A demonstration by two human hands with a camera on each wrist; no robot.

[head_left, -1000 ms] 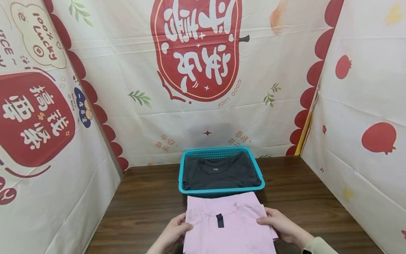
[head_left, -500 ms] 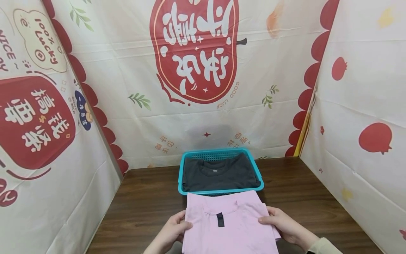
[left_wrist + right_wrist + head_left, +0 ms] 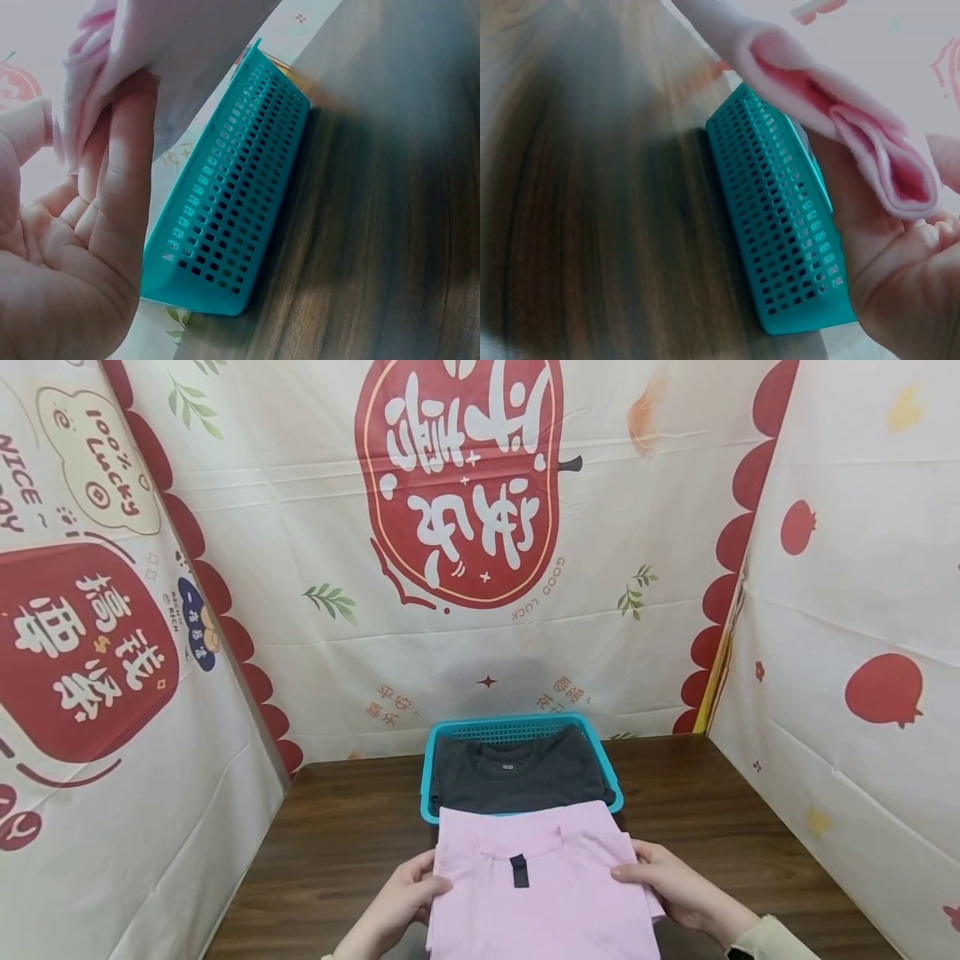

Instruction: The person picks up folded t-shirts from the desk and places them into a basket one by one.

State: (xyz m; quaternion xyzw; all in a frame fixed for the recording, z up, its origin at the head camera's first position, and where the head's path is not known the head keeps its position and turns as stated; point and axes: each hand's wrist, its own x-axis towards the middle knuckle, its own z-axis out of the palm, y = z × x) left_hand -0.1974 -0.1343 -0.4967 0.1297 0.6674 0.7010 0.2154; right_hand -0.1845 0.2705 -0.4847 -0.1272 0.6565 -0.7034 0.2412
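A folded pink T-shirt (image 3: 555, 902) with a black neck label is held up above the table by both hands. My left hand (image 3: 405, 893) grips its left edge, thumb on top and fingers underneath; the left wrist view shows the cloth (image 3: 112, 67) pinched there. On the opposite edge my right hand (image 3: 667, 885) grips the same way, and the folded layers (image 3: 885, 157) show in the right wrist view. Just beyond the shirt stands a turquoise basket (image 3: 429, 777) with a folded dark grey T-shirt (image 3: 517, 777) in it. The pink shirt's far edge overlaps the basket's near rim in the head view.
The basket stands on a dark wood-grain table (image 3: 337, 827), near its back edge. Printed cloth walls (image 3: 337, 668) rise behind the table and on both sides. Bare tabletop shows left and right of the basket.
Both hands have raised the pink T-shirt slightly and moved it forward, so its far edge now covers part of the basket's near rim. The head view has tilted slightly upward.
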